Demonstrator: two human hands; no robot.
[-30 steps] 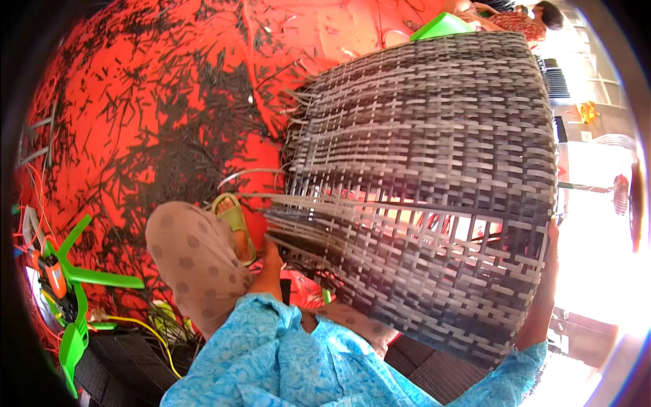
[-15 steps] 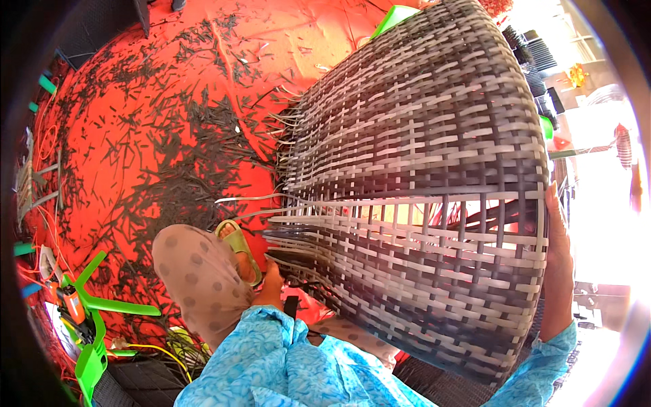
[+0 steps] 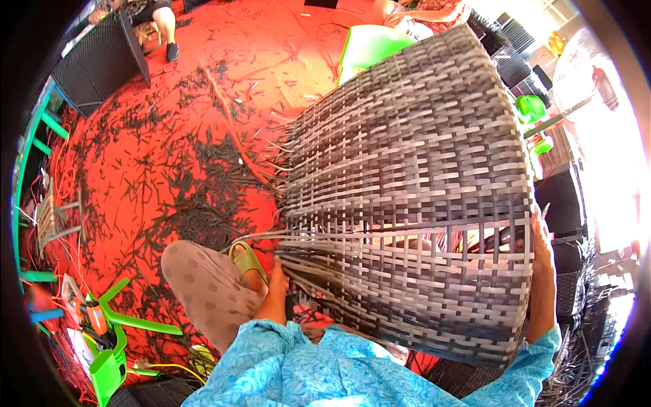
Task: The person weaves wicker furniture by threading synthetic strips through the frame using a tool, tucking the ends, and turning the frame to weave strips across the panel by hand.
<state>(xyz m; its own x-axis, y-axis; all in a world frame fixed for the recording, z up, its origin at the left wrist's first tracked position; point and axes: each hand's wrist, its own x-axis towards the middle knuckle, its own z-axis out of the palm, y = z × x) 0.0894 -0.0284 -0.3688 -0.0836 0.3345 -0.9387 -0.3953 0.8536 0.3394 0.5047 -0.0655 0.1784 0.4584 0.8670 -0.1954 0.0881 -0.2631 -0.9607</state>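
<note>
A large woven wicker panel (image 3: 413, 156) in brown and grey flat strips is tilted across the space before me. Toward its lower part runs an open band (image 3: 434, 241) where the weave is loose and gaps show through. Loose strip ends (image 3: 261, 236) stick out from its left edge. My left hand (image 3: 274, 298) is closed at that edge by the bunched strips, its fingertips partly hidden. Along the opposite edge, my right hand (image 3: 542, 278) grips the panel from outside, its fingers pointing up the rim.
Dark strip scraps (image 3: 210, 183) litter the red floor covering (image 3: 271, 68). A bright green chair (image 3: 369, 51) stands beyond the panel. An orange-and-black tool (image 3: 93, 315) lies by a green frame at lower left. Another person's leg (image 3: 165, 30) shows at upper left, beside a dark woven piece (image 3: 95, 64).
The view has shifted, so the panel's open band sits lower and more of the far floor, green chair and other people shows. Both hands keep their places on the panel.
</note>
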